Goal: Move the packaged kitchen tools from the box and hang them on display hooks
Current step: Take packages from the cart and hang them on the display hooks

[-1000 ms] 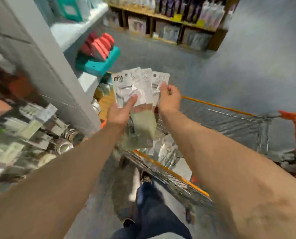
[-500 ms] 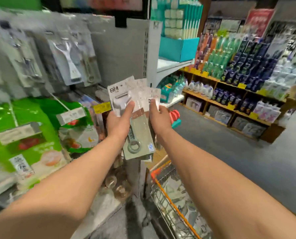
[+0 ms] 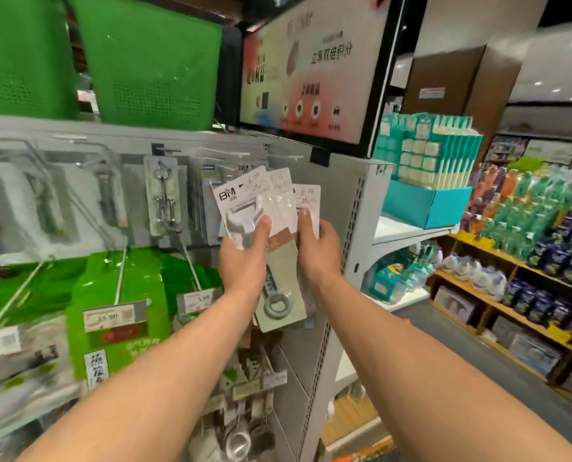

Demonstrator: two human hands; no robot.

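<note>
I hold a fanned stack of packaged kitchen tools in front of the grey display panel. The front pack is white with a BM logo and a peeler; a pale green card with a ring-ended opener hangs below. My left hand grips the stack from the left, thumb pressed on the front pack. My right hand pinches the rightmost pack at its right edge. Behind the packs, metal display hooks carry similar packaged tools, among them a corkscrew pack. No box is in view.
Green bagged goods hang on long hooks with price tags at lower left. Green baskets sit on top of the rack, beside an advertising screen. A teal carton stands on the end shelf; an aisle with bottle shelves lies right.
The view has swung up from the orange trolley to the hook wall. Both hands kept hold of the packs and raised them to the top row of hooks.
</note>
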